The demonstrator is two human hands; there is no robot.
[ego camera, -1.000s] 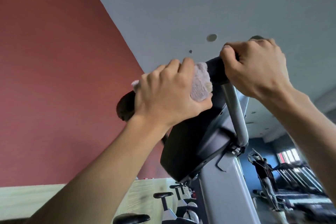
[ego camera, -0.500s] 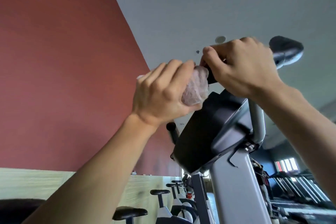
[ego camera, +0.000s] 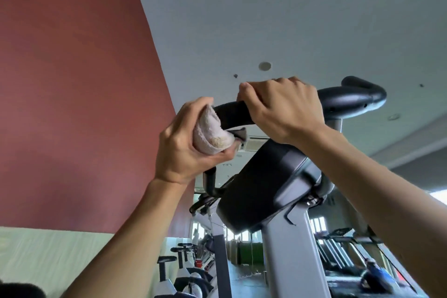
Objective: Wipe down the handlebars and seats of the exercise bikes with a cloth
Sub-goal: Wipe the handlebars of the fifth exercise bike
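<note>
I look up at an exercise bike from below. Its black handlebar (ego camera: 348, 99) runs across the upper middle, above the dark console (ego camera: 266, 184) and grey post (ego camera: 290, 256). My left hand (ego camera: 181, 145) grips a bunched pale cloth (ego camera: 210, 133) and presses it against the left end of the bar. My right hand (ego camera: 283, 109) wraps over the bar just to the right of the cloth. The bar's right end curls free beyond my right hand.
A red wall (ego camera: 72, 80) fills the left and a grey ceiling (ego camera: 290, 19) the top. A row of other bikes with black seats (ego camera: 167, 260) stands low in the middle. Treadmills (ego camera: 343, 254) line the lower right. A dark seat edge (ego camera: 17, 290) shows at bottom left.
The view tilted, so the bike sits lower and more to the right. My left hand slid the cloth along the bar and turned, showing the cloth's folded end. My right hand stayed gripping the bar.
</note>
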